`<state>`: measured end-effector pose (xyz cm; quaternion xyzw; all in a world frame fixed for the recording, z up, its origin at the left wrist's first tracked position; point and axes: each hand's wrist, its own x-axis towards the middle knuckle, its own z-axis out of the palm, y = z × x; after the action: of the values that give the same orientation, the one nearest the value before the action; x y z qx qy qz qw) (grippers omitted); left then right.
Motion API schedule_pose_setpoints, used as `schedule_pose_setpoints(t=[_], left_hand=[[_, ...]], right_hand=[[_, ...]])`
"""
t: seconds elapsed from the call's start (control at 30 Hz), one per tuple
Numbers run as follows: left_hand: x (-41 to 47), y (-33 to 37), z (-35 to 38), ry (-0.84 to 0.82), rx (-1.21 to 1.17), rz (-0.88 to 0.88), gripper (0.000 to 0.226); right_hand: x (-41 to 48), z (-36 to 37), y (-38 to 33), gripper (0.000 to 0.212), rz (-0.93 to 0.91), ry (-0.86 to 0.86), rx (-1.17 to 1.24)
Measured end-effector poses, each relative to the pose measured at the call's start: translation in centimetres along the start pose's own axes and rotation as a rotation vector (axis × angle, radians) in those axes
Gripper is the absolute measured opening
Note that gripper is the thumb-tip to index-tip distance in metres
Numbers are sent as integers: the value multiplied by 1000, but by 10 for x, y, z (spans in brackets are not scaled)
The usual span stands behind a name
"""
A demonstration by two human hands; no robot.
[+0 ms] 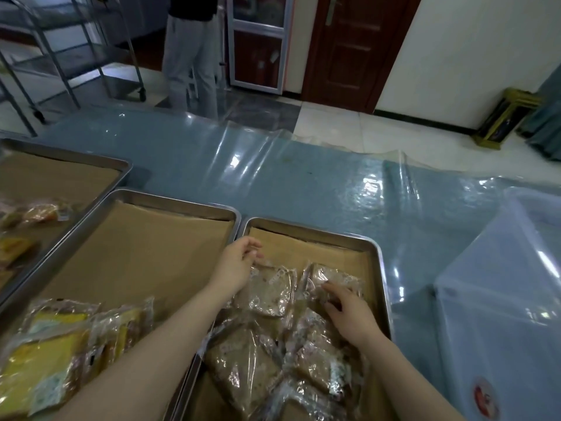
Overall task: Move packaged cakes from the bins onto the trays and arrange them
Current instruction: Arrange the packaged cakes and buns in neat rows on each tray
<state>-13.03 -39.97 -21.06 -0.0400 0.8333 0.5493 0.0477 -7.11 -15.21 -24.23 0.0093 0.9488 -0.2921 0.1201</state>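
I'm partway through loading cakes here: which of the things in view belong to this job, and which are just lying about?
Job: brown cakes, yellow cakes, right tray, middle tray, left tray, bin, left hand and right hand at the brown cakes.
Lying about: metal rack, standing person, brown door, gold stand on the floor.

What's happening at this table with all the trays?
A person is arranging brown packaged cakes on the right-hand tray. Their left hand is at the far corner of one packet; whether it pinches it is unclear. The right hand lies with spread fingers on the neighbouring packet. The far end of that tray is bare paper. The middle tray holds yellow cakes at its near end, and a translucent bin stands to the right.
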Motion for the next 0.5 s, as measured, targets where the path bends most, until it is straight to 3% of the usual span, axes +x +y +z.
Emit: schedule_pose_setpoints(t=[0.13,0.23,0.3,0.43,0.5], left_hand=[[27,2,21,251,139,85,28],[31,-1,35,342,438,336,34],[24,-12,48,259,621,436,38],[17,-49,69,-86,976,197,62],[28,-56,73,-177,1024,191,63]], right_hand=[[30,-5,-1,38,26,193,48],[39,3,2,44,-4,296,-129],[41,10,5,47,-79,237,-184],[53,20,16,53,-96,127,-347],[61,25,19,58,-60,121,-439]])
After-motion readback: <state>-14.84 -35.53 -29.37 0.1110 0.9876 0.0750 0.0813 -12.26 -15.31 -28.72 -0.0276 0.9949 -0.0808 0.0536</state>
